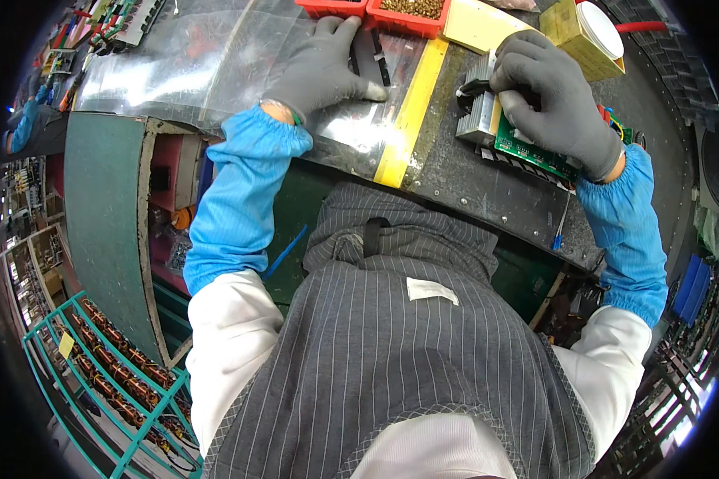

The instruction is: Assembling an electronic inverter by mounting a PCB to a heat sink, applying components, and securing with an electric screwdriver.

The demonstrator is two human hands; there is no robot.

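My left hand (319,70), in a grey glove, rests on the clear plastic sheet with its thumb and fingers apart. Beside its fingers, between index and thumb, lies a slim black tool (380,57); I cannot tell whether the hand touches it. At the right, my gloved right hand (547,100) is bent over a green circuit board (527,152) that carries silver finned heat sinks (478,120). Its fingers are curled closed around a small black part (478,85) by the heat sinks. The glove hides most of that part.
Red bins (411,17) at the far edge hold small brass-coloured pieces in one. A yellow box (581,40) with a white round roll stands back right. Yellow tape (411,112) crosses the bench. A green wire rack (128,399) stands low left. Another person's blue sleeve (25,124) shows far left.
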